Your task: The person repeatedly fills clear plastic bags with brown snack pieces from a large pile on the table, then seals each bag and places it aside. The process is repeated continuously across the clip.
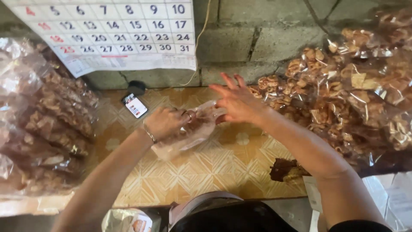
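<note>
small clear plastic bag [189, 133] at centre of worktop [206, 172], lying slanted, lower end resting on the surface, upper end raised between both hands. film thin, crinkled, glossy; brownish pieces of snack visible through it, outline soft and lumpy.

left hand [168, 122] curled around the bag's upper part, fingers [182, 116] clamped on the film; ring on one finger, thin bracelet [149, 134] at the wrist. right hand [236, 102] at the bag's top corner, thumb side touching the film, remaining fingers spread apart and lifted; cannot tell whether thumb and forefinger pinch the plastic.

worktop covered in yellow-and-cream sheet with geometric fan and flower pattern, smooth, slightly worn. loose brown snack bits [285, 169] near the right forearm.

large clear sacks [360, 90] of curled, ring-shaped golden-brown crackers piled to the right, touching the grey block wall [266, 38]. similar stacked packs [47, 124] of darker, rougher pieces to the left. phone [134, 105] lying face up beyond the left hand, near the wall. paper wall calendar [116, 34] hanging above it, lower edge curling.
</note>
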